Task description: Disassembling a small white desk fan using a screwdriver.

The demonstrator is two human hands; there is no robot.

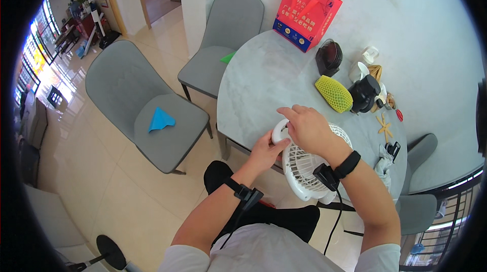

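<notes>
A white plastic small fan with a slatted round grille and a rounded handle is tilted against the table's near edge, above my lap. My left hand is closed around the lower side of the handle, thumb on top. My right hand lies over the upper side, its fingers bent down at the handle and one fingertip sticking out to the left. That hand and wrist cover part of the grille, and its other fingertips are hidden. Black straps with small boxes sit on both wrists, with cables running from them.
On the grey round table stand a red gift bag, a dark round holder, a yellow foam net, a black jar and white cups. A blue folded paper lies on a grey chair to the left.
</notes>
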